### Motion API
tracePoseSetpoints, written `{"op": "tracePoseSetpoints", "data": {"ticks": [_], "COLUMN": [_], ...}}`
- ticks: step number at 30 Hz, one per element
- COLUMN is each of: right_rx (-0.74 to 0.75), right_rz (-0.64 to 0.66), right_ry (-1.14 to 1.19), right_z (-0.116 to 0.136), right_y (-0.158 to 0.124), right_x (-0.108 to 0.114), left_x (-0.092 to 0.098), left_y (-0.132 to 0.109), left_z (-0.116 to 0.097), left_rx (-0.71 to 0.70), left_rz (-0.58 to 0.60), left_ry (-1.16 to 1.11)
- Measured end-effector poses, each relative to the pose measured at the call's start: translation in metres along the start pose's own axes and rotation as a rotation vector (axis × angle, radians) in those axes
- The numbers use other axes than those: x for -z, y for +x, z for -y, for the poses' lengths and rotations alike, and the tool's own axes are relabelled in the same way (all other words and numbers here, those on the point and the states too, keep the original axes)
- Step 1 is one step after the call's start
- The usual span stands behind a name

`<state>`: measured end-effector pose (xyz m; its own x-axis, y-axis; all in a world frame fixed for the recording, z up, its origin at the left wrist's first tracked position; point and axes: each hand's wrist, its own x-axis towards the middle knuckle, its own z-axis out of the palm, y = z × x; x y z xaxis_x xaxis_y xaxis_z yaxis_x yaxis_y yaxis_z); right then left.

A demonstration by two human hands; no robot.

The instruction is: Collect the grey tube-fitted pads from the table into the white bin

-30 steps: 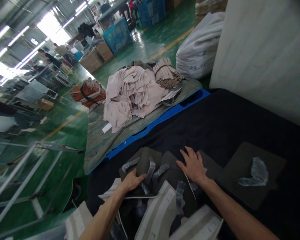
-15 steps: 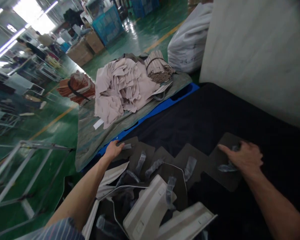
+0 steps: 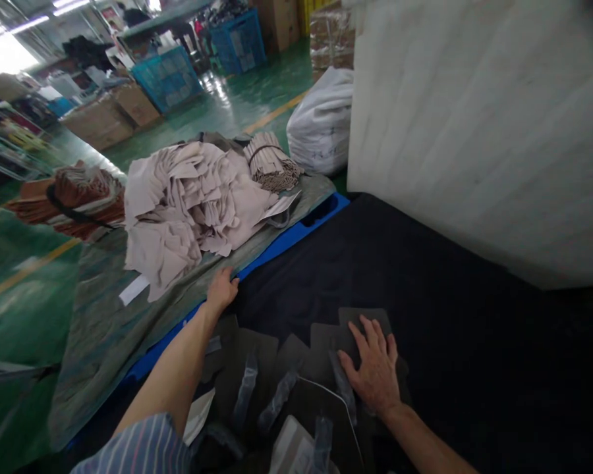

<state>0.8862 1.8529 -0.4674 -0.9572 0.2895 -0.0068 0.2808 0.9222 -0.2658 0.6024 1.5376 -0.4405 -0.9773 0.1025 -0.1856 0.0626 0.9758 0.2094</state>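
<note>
My right hand [image 3: 372, 364] lies with its fingers spread on a dark flat panel [image 3: 363, 317] with rounded corners, one of several overlapping panels. Clear plastic-wrapped strips [image 3: 247, 388] sit across these panels. At the far left border of the dark cloth [image 3: 296, 283], my left hand [image 3: 221, 289] has its fingers drawn together and bent beside the blue pallet edge [image 3: 269, 253]. What is between those fingers, if anything, is hidden. Below, pale-backed panels [image 3: 291, 447] lie among the dark ones, partly cut off by the lower frame edge.
A heap of pale pink cut pieces [image 3: 188, 197] rests on a grey-green cloth [image 3: 93, 329] beyond the pallet edge. Tied bundles [image 3: 271, 164] lie near it. A large whitish block [image 3: 464, 131] rises at the right, beside a white sack [image 3: 321, 125]. People are in the far background.
My right hand has moved left, bringing the rightmost panel over against the others. My left hand has moved away from the panels to the cloth's border. The view has swung right.
</note>
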Motion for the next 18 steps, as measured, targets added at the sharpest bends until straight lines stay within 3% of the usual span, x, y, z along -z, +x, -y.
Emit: {"op": "tracePoseSetpoints", "data": {"ticks": [3,9,12,16,18], "right_rx": [0.011,0.045,0.056,0.070,0.066], "right_rz": [-0.019,-0.035,-0.045,-0.054,-0.049], "right_ry": [-0.032,-0.062,-0.049,-0.028,-0.023], "right_z": [-0.003,-0.005,-0.008,-0.012,-0.013], "right_y": [0.000,0.000,-0.001,-0.002,-0.001], "right_x": [-0.002,-0.006,-0.009,-0.011,-0.012], "left_x": [-0.010,-0.022,-0.020,-0.004,0.013], "left_y": [0.024,0.043,0.041,0.040,0.047], "left_z": [-0.022,-0.056,-0.071,-0.097,-0.114], "left_rx": [-0.080,-0.033,-0.098,-0.287,-0.335], "left_rz": [-0.050,-0.044,0.074,0.375,0.354], "left_ry": [0.004,0.069,0.089,0.056,0.029]}}
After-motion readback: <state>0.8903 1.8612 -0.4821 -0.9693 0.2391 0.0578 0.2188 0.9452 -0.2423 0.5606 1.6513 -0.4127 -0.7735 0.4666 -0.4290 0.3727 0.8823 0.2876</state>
